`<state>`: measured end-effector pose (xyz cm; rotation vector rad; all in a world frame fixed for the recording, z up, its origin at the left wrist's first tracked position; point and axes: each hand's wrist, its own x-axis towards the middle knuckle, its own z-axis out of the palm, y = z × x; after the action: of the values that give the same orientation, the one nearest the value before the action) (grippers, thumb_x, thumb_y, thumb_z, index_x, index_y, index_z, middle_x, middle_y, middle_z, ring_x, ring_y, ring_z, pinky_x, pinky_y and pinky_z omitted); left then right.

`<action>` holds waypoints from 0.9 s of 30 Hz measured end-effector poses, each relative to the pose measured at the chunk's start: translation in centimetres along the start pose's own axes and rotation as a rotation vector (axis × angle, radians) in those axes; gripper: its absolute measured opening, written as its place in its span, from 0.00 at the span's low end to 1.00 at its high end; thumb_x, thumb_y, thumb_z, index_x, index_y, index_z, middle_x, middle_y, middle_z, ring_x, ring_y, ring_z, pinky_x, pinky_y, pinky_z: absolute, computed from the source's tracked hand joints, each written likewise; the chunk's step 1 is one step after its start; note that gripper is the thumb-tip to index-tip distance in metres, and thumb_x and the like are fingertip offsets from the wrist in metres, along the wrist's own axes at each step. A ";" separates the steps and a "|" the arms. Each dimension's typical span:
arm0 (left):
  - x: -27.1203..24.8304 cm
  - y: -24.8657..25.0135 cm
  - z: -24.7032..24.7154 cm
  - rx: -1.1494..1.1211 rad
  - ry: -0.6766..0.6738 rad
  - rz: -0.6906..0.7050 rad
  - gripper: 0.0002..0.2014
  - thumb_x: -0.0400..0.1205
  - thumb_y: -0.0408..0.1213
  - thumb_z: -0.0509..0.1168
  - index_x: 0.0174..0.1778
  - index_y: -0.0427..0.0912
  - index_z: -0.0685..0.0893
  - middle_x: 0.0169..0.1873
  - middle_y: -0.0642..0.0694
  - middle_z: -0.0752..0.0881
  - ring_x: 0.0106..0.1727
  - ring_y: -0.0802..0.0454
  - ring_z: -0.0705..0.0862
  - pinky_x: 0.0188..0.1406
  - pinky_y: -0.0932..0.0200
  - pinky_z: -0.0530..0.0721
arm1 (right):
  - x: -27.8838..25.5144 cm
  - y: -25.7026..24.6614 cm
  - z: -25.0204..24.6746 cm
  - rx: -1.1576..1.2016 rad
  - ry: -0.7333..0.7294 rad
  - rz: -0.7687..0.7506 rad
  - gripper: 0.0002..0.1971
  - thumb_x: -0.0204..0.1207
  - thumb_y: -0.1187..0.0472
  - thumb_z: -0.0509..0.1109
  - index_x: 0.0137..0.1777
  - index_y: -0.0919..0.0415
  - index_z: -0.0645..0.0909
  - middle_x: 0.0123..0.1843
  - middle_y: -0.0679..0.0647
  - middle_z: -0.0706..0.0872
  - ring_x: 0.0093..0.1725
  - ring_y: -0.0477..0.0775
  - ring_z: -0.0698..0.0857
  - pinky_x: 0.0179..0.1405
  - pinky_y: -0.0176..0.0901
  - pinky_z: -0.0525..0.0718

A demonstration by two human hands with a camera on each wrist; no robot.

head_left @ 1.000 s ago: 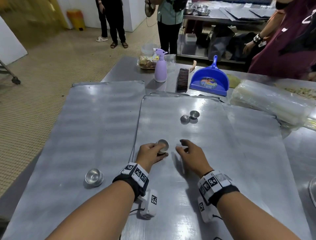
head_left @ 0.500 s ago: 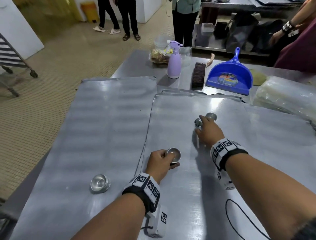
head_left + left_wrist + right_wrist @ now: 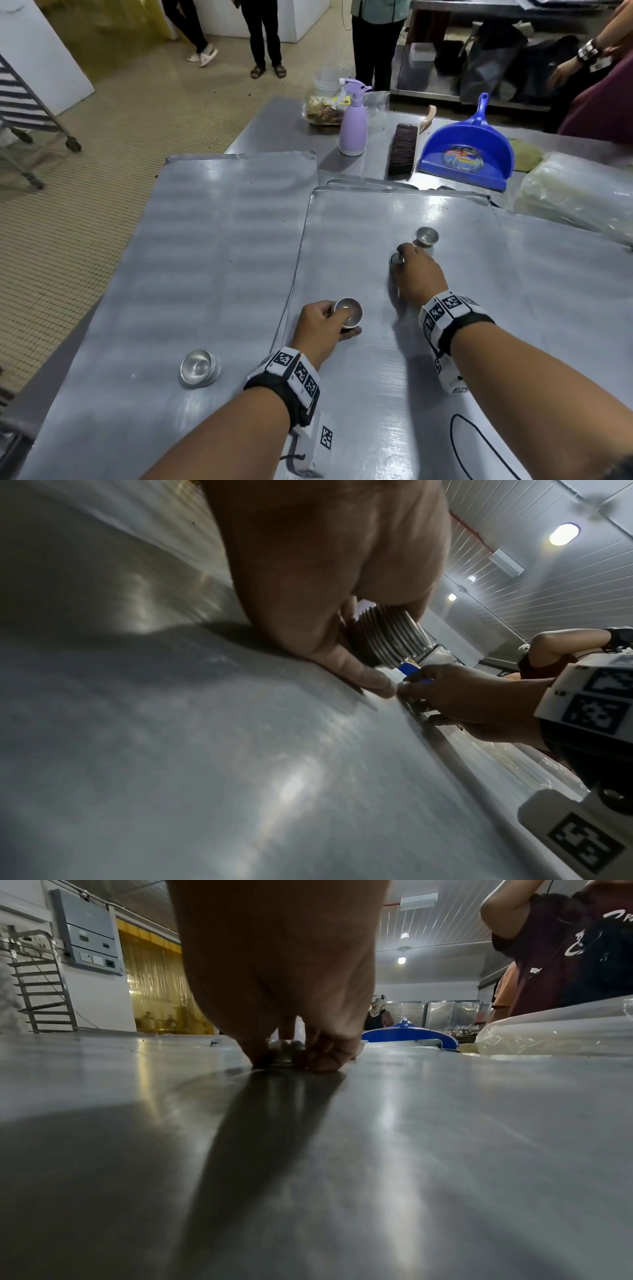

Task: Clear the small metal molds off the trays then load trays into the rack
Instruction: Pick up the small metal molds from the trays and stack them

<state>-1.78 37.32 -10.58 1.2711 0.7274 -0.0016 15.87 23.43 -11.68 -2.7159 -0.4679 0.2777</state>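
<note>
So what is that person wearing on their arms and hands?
The hands, left and right, are bare, with no sleeves or gloves. Each wrist has a black strap with white blocks printed in black square codes. A white box hangs under each wrist. A thin black cable loops by the right arm.

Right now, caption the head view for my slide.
Left hand holds stacked molds; right hand pinches an upturned mold on the tray.

left hand (image 3: 323, 325) gripping, right hand (image 3: 419, 274) pinching

Two molds (image 3: 427, 236) sit far on the right tray (image 3: 359, 219). A stack of molds (image 3: 199, 368) rests on the left tray (image 3: 205, 222). Dustpan (image 3: 467, 150) and brush (image 3: 403, 149) lie behind.
</note>
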 end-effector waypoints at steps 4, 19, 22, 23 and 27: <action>-0.1 0.0 0.1 -0.003 0.002 0.004 0.06 0.82 0.26 0.66 0.43 0.26 0.86 0.38 0.36 0.85 0.44 0.35 0.93 0.43 0.54 0.92 | -1.9 -0.4 -0.1 0.036 -0.016 0.015 0.24 0.85 0.58 0.64 0.79 0.62 0.68 0.73 0.66 0.72 0.60 0.74 0.82 0.57 0.55 0.79; 0.1 -0.2 0.0 -0.001 -0.011 0.020 0.11 0.81 0.27 0.67 0.47 0.17 0.82 0.38 0.34 0.83 0.41 0.36 0.94 0.46 0.50 0.92 | -8.1 -0.5 0.2 0.181 0.009 -0.013 0.10 0.76 0.53 0.74 0.44 0.59 0.80 0.57 0.53 0.80 0.48 0.56 0.83 0.44 0.43 0.75; 0.1 -0.2 0.0 0.006 -0.017 0.022 0.10 0.81 0.28 0.67 0.45 0.20 0.83 0.39 0.34 0.83 0.41 0.37 0.94 0.48 0.49 0.92 | -8.7 -0.9 0.2 0.150 0.001 -0.012 0.11 0.75 0.52 0.74 0.42 0.57 0.78 0.51 0.53 0.82 0.48 0.56 0.83 0.42 0.44 0.74; 0.1 -0.1 0.0 0.005 -0.020 0.020 0.09 0.81 0.28 0.67 0.44 0.21 0.84 0.39 0.34 0.83 0.41 0.37 0.94 0.49 0.48 0.92 | -8.9 -0.9 0.3 0.150 0.002 -0.006 0.11 0.75 0.51 0.75 0.43 0.56 0.77 0.49 0.53 0.83 0.48 0.57 0.83 0.41 0.44 0.74; 0.1 -0.2 -0.1 0.002 -0.018 0.021 0.11 0.81 0.28 0.67 0.47 0.19 0.83 0.39 0.34 0.84 0.41 0.38 0.94 0.49 0.49 0.92 | -9.4 -1.1 0.3 0.195 -0.004 -0.001 0.20 0.75 0.52 0.75 0.64 0.55 0.77 0.54 0.54 0.88 0.53 0.58 0.86 0.45 0.44 0.78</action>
<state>-1.79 37.40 -10.79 1.2793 0.6981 0.0035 6.77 21.12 -10.29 -2.5261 -0.4208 0.3120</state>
